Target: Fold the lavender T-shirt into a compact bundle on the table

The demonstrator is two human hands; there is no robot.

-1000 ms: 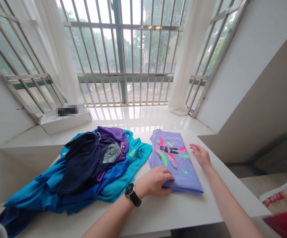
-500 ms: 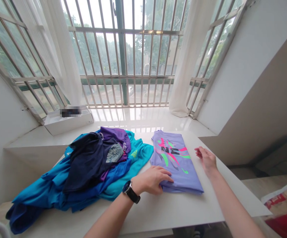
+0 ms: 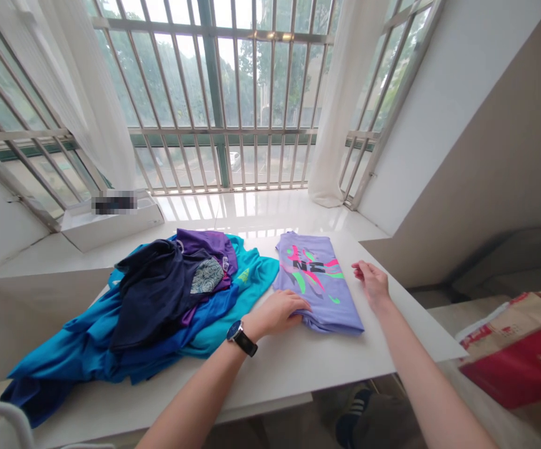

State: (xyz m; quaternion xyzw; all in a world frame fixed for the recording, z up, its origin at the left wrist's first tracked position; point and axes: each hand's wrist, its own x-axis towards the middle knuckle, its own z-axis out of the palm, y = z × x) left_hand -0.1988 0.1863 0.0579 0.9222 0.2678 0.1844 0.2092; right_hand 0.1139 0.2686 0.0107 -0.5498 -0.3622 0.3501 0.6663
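Observation:
A lavender T-shirt (image 3: 319, 293) with a pink, green and black print lies folded into a rectangle on the white table (image 3: 270, 380). My left hand (image 3: 279, 312), below a black wristwatch, is closed on its near left corner, where the cloth bunches a little. Just off the shirt's right side, my right hand (image 3: 372, 284) hovers with curled fingers and nothing visible in them. To the left spreads a loose heap of clothes: a dark navy garment (image 3: 146, 305) on top, a purple garment (image 3: 209, 242), and blue and turquoise garments (image 3: 254, 274) underneath.
Behind the table is a glossy white windowsill (image 3: 251, 209) with barred windows and white curtains (image 3: 333, 143). An open white box (image 3: 115, 227) stands on the sill at left. At right, below table height, sits a red and brown paper bag (image 3: 523, 355).
The camera view has tilted down and shifted right. My left fingers now pinch the shirt's near edge, which is slightly bunched. My right hand stays beside the shirt, still curled.

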